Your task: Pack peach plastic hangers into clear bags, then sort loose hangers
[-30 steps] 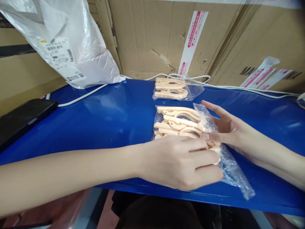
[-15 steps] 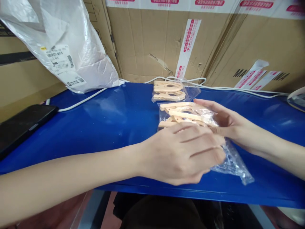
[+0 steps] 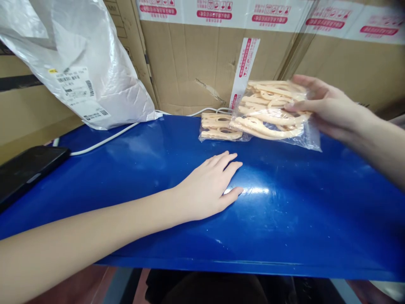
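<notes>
My right hand [image 3: 332, 105] pinches the right side of a clear plastic bag of folding hangers [image 3: 268, 126], thumb on the near face. The bag is raised off the table towards the back; its beige curved pieces show through the film. Behind and to its left, a second bag of folding hangers [image 3: 218, 126] lies on the blue table [image 3: 133, 177], partly covered by the raised one. My left hand [image 3: 210, 185] rests palm down on the table in front of the bags, fingers spread, holding nothing.
Cardboard boxes [image 3: 190, 63] with printed tape stand along the back. At the back left leans a white plastic mailing bag [image 3: 104, 80] with a label. A black phone [image 3: 34, 169] sits at the left, near a white cable [image 3: 104, 141] running along the table's rear.
My right hand has lifted the bag of folding hangers up and back from the table. My left hand has let go of it and now lies flat with its fingers apart.
</notes>
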`<state>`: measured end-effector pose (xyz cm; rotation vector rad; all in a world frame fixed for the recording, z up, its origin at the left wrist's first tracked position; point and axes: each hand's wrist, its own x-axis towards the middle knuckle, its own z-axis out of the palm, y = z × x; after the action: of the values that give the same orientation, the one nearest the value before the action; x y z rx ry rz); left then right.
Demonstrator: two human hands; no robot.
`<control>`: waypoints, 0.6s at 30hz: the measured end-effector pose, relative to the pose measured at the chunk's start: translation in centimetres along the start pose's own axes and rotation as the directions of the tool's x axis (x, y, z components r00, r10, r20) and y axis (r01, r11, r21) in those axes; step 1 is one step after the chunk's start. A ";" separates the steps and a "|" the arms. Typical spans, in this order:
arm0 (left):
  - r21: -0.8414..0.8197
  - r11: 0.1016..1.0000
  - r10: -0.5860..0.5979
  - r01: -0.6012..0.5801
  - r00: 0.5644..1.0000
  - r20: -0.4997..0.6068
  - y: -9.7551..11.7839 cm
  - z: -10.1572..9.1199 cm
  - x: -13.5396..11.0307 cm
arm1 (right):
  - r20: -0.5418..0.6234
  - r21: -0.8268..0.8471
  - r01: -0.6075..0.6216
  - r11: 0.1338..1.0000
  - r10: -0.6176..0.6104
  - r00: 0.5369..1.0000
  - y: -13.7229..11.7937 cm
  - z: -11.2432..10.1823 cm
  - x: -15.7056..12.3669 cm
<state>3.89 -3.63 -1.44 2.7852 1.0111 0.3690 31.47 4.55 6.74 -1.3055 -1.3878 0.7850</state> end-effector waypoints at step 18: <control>0.060 0.998 0.017 -0.019 0.999 0.043 0.1 0.3 0.0 | 0.092 0.159 -0.070 0.985 0.056 0.994 4.7 8.5 6.7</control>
<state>4.04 -3.73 -1.70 2.8444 1.0046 0.2848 25.56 13.44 1.70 -1.2059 -1.3261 0.9872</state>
